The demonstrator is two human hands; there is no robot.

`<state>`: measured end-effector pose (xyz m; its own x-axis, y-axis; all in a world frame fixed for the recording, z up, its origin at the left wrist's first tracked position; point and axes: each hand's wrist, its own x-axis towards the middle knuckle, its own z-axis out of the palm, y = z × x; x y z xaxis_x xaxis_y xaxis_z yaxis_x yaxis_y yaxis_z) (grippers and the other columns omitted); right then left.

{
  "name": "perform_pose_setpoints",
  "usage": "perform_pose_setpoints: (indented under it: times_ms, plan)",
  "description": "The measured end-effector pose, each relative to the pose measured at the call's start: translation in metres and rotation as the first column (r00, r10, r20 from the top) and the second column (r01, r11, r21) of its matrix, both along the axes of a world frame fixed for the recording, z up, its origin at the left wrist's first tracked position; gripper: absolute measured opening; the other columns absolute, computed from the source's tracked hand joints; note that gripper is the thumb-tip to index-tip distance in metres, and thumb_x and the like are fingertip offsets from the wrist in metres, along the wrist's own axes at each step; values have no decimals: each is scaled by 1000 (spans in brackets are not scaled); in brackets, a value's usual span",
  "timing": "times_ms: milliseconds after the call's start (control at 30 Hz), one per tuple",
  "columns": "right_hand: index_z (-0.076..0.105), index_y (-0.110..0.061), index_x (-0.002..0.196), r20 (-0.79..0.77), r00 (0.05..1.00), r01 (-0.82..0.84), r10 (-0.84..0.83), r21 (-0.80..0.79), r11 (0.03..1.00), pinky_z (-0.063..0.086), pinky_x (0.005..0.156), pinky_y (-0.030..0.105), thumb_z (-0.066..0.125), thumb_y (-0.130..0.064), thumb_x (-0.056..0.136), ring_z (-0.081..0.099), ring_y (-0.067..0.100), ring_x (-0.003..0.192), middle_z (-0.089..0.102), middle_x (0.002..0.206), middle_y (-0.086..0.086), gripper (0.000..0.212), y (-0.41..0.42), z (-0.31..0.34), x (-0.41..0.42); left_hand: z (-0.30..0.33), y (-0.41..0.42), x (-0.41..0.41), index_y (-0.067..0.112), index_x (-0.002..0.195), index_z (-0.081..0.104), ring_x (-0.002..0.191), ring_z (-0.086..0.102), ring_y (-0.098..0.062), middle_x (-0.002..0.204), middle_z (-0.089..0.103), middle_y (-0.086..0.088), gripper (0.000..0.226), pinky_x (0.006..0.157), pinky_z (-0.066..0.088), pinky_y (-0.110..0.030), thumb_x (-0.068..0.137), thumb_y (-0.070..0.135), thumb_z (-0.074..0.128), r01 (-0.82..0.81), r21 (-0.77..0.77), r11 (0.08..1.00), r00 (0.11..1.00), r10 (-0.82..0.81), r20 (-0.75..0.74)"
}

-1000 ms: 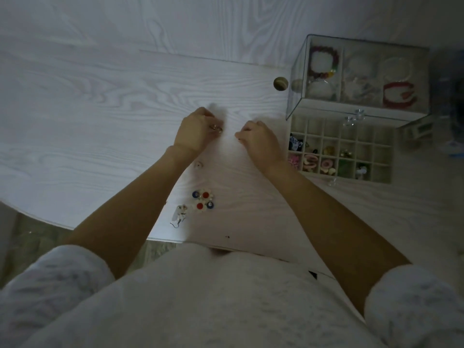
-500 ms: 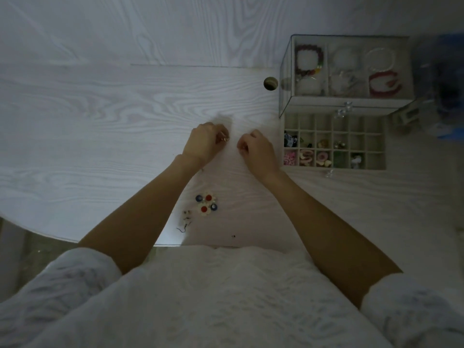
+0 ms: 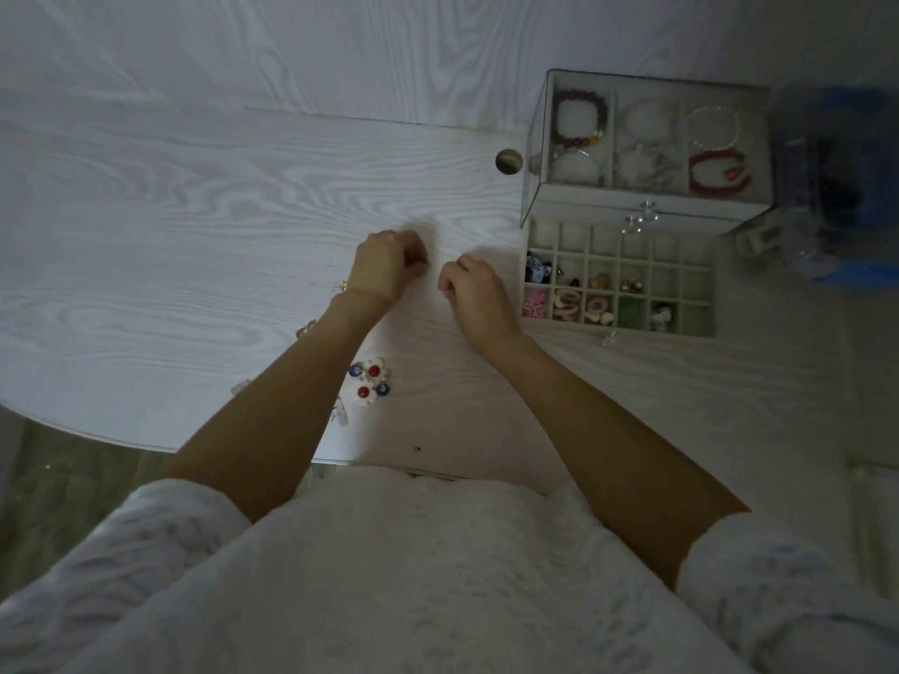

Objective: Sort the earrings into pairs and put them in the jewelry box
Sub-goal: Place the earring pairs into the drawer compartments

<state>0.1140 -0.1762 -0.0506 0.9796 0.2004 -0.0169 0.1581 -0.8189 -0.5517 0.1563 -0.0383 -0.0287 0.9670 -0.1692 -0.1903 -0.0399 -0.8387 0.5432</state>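
Note:
My left hand (image 3: 386, 272) and my right hand (image 3: 479, 296) rest close together on the white table, both with fingers curled in. The left fingertips pinch a small metallic earring that barely shows. Nothing can be made out in the right fingertips. The jewelry box (image 3: 535, 206) stands to the right, its gridded drawer (image 3: 700, 328) pulled out beside my right hand, with several earrings in its front cells. Loose on the table by my left forearm lie white flower earrings with red centres (image 3: 368, 383), small blue ones (image 3: 384, 389), a gold earring (image 3: 343, 286) and a clear one (image 3: 305, 328).
Under the box's glass top (image 3: 647, 138) lie bracelets. A blurred blue and dark object (image 3: 836, 187) stands right of the box. A round hole (image 3: 509, 161) is in the tabletop left of the box. The table's curved front edge (image 3: 97, 432) runs at lower left.
Both hands have stayed close together, fingers curling tighter. The metallic earring shows less in the left fingers. The gold and clear earrings have come into sight left of my left wrist.

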Motion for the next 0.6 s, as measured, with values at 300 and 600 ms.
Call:
perform_pose_setpoints:
  times_ms: [300,600]
  plan:
    - [61,-2,75,15,996,-88,89,-54,995,48,53,38,56,20,67,53,29,66,59,73,14,24,-6,2,-12,1,0,-11,8,90,65,84,64,-20,91,70,-11,11,73,46,-23,79,10,68,-121,-84,989,992,117,-48]
    - [67,-5,87,0,989,140,-146,289,947,52,70,33,60,-3,85,60,19,76,64,85,9,8,-49,42,-40,17,-24,-34,15,78,68,74,65,-7,80,70,2,6,73,53,-18,77,14,74,-201,-431,880,976,217,-14]
